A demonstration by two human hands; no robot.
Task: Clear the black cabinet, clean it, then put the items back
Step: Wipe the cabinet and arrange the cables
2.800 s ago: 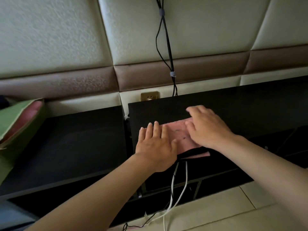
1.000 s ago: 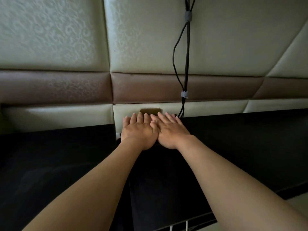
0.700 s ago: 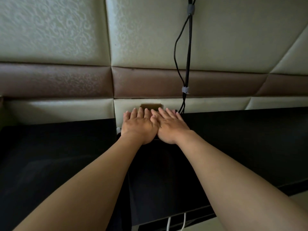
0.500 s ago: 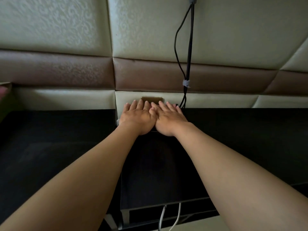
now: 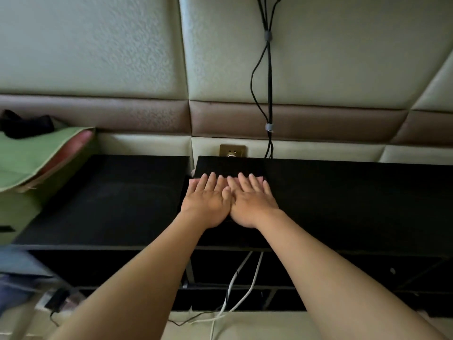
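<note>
The black cabinet [image 5: 343, 200] runs along the padded wall, and a second black top [image 5: 110, 200] sits beside it across a narrow gap. My left hand [image 5: 208, 202] and my right hand [image 5: 252, 202] lie flat side by side on the cabinet top near that gap. Their fingers point at the wall and the thumbs touch. The pink cloth is pressed under both palms and is almost wholly hidden. Nothing else stands on the black tops.
A brass wall socket [image 5: 232, 151] sits just behind the cabinet, with black cables [image 5: 269, 94] hanging beside it. White cables [image 5: 235, 285] drop through the open shelves to the tiled floor [image 5: 245, 325]. A green and pink cushion [image 5: 31, 155] lies at the left.
Both hands have slid back from the wall edge toward the front of the cabinet top, still pressed together. The view has tilted down, so the shelves, white cables and green cushion show again.
</note>
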